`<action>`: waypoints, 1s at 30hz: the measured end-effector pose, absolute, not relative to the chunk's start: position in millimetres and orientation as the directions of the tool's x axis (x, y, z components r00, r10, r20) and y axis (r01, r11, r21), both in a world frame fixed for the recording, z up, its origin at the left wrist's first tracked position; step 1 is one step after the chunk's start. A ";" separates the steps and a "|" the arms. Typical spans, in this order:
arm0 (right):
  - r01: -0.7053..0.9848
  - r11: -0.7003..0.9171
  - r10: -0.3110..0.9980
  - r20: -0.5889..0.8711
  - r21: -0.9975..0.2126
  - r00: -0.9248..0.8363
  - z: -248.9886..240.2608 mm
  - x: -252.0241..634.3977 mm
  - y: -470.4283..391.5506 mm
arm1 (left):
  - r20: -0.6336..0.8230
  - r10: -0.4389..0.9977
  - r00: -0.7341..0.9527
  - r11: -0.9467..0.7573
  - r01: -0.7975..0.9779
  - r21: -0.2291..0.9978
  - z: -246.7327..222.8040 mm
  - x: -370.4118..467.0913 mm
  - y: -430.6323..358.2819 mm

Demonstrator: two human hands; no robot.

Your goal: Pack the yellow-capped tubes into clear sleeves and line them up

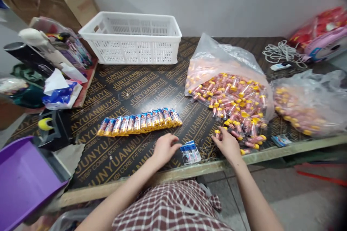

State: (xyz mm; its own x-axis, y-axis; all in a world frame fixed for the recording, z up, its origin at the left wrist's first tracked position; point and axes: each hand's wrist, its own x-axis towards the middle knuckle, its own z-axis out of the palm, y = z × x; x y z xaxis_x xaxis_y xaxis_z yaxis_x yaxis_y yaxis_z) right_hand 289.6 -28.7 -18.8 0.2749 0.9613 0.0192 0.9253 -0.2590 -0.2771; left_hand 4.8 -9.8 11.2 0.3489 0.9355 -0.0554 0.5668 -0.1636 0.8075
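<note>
Right hand [228, 147] pinches a vial [217, 134], capped end away, left of the pile [241, 103]; empty left hand [164, 148], fingers parted, lies just beside the labels [191, 152].

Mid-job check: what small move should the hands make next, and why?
Probably bring the yellow-capped tube at the right hand's fingertips over to the blue labels. The left hand is beside those labels, and the lined-up tubes look blue-wrapped, while that one shows no blue.
</note>
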 end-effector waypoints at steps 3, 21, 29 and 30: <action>0.882 -0.231 0.966 0.008 -0.411 0.257 -20.3 289.1 -32.3 | -0.158 0.898 0.411 -0.187 0.682 0.707 -12.2 30.6 -13.6; 0.592 -0.052 0.976 0.084 -0.804 0.201 14.3 240.1 -36.2 | -0.128 0.943 0.307 -0.094 0.616 0.782 -22.0 31.8 -16.0; 0.449 0.100 0.956 0.211 -0.888 0.203 39.1 219.4 -48.9 | -0.430 0.877 0.216 0.462 -0.131 0.877 6.0 16.7 -11.9; 0.430 0.119 0.957 0.219 -0.895 0.191 43.5 215.7 -51.1 | -0.446 0.873 0.196 0.480 -0.195 0.855 11.7 13.6 -11.4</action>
